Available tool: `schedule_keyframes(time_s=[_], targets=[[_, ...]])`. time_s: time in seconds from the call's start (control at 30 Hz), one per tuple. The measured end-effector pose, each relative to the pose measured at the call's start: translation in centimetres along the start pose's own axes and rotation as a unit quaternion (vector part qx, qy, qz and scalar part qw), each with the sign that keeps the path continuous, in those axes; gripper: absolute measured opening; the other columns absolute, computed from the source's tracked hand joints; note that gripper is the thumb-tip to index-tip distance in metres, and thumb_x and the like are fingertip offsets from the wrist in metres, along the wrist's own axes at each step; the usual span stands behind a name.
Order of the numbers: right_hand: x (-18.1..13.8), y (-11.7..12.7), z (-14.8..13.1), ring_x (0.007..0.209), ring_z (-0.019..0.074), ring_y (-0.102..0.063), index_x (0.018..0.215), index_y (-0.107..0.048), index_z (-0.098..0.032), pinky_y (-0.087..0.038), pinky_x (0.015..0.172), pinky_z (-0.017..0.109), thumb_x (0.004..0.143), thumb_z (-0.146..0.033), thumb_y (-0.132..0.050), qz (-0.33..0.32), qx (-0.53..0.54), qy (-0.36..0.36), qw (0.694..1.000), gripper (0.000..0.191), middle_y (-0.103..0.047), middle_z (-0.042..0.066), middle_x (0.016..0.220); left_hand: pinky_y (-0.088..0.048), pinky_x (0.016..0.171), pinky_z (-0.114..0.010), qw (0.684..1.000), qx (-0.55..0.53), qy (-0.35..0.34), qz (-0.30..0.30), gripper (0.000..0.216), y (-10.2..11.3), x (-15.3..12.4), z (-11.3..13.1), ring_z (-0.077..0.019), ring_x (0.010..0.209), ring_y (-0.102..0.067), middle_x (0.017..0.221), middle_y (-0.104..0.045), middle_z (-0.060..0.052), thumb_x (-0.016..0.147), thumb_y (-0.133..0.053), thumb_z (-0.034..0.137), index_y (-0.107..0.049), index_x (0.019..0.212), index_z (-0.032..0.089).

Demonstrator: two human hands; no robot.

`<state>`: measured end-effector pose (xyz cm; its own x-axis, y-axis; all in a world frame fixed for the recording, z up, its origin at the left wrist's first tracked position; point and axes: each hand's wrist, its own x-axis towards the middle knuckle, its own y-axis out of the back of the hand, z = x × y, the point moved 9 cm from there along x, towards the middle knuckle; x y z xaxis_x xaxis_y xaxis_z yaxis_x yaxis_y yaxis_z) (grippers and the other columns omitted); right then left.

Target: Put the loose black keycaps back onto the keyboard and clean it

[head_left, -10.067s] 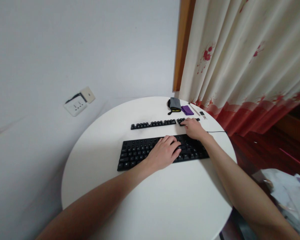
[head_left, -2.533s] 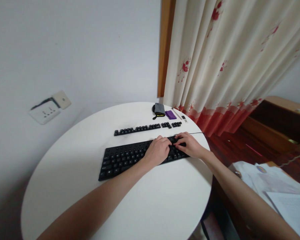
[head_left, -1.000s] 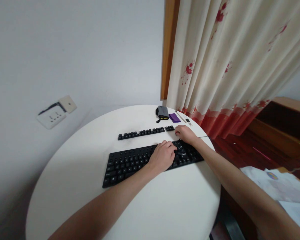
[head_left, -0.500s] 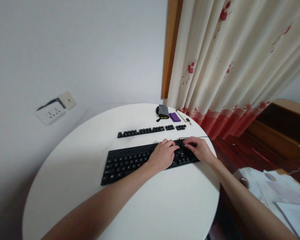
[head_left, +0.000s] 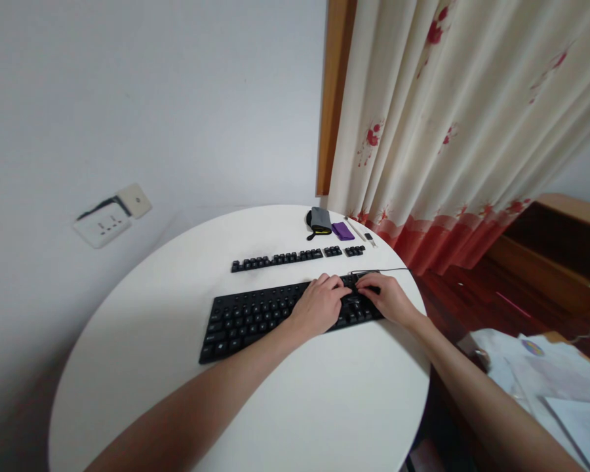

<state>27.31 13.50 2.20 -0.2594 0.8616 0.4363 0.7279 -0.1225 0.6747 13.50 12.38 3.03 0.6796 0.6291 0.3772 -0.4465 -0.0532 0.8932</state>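
A black keyboard (head_left: 253, 314) lies across the middle of the round white table (head_left: 295, 406). My left hand (head_left: 319, 306) rests on its right half, fingers bent and pressed down on the keys. My right hand (head_left: 387, 299) is at the keyboard's right end, fingertips drawn together over the keys; what they pinch is hidden. Behind the keyboard runs a row of loose black keycaps (head_left: 275, 260), with two short groups of keycaps (head_left: 344, 250) at its right end.
A grey pouch (head_left: 320, 221), a purple item (head_left: 343, 231), a thin stick (head_left: 356, 229) and a small tool (head_left: 370, 237) lie at the table's far edge. The keyboard cable (head_left: 391, 269) runs right. Flowered curtain (head_left: 447, 131), wall socket (head_left: 102, 223), papers (head_left: 545, 373) lower right.
A second ago my right hand was out at the right end of the keycap row; it has come back onto the keyboard's right end. My left hand stayed put.
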Motion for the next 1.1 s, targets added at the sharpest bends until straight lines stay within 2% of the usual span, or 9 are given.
schedule_keyframes(time_s=[0.2,0.43,0.63,0.87,1.1], targets=[[-0.1,-0.1,-0.8,0.094,0.0206,-0.066,0.091,-0.072,-0.021,-0.053,0.088,0.036,0.090,-0.016,-0.059,-0.017,-0.038,0.046,0.998,0.014,-0.073,0.006,0.097,-0.045,0.092,-0.039,1.000,-0.002,-0.002,0.000,0.037,-0.1,0.0,0.0,-0.0234,0.106,-0.050,0.110,-0.060,-0.005,0.091,-0.049,0.009,-0.067,0.119,0.024],[0.1,-0.5,-0.9,0.094,0.0210,-0.066,0.090,-0.073,-0.022,-0.054,0.088,0.038,0.092,-0.016,-0.055,-0.037,-0.060,0.067,0.995,0.018,-0.073,0.007,0.099,-0.045,0.091,-0.039,1.000,-0.006,0.000,0.003,0.035,-0.3,0.0,-0.1,-0.0237,0.106,-0.051,0.109,-0.061,-0.005,0.092,-0.049,0.010,-0.068,0.118,0.023],[-0.5,-0.2,-1.4,0.097,0.0224,-0.065,0.096,-0.073,-0.022,-0.053,0.090,0.040,0.093,-0.023,-0.056,-0.027,-0.070,0.060,0.995,0.017,-0.071,0.008,0.103,-0.045,0.091,-0.039,1.000,-0.002,-0.003,0.005,0.035,-0.2,0.0,-0.1,-0.0234,0.107,-0.051,0.109,-0.060,-0.006,0.092,-0.048,0.010,-0.067,0.118,0.023],[-1.2,0.2,-1.8,0.105,0.0262,-0.059,0.091,-0.076,-0.024,-0.048,0.092,0.044,0.097,-0.032,-0.052,0.008,-0.151,0.037,0.988,0.026,-0.069,0.009,0.110,-0.045,0.090,-0.039,1.000,0.002,-0.001,0.004,0.033,-0.1,0.1,0.1,-0.0230,0.105,-0.051,0.108,-0.060,-0.006,0.093,-0.048,0.011,-0.066,0.118,0.023],[-1.1,-0.3,-1.4,0.105,0.0259,-0.057,0.084,-0.075,-0.023,-0.046,0.092,0.043,0.096,-0.031,-0.052,-0.020,-0.176,0.011,0.984,0.027,-0.068,0.008,0.112,-0.045,0.091,-0.039,1.000,-0.002,0.001,0.003,0.032,-0.2,0.1,0.1,-0.0227,0.104,-0.051,0.108,-0.060,-0.006,0.093,-0.047,0.011,-0.068,0.115,0.023]])
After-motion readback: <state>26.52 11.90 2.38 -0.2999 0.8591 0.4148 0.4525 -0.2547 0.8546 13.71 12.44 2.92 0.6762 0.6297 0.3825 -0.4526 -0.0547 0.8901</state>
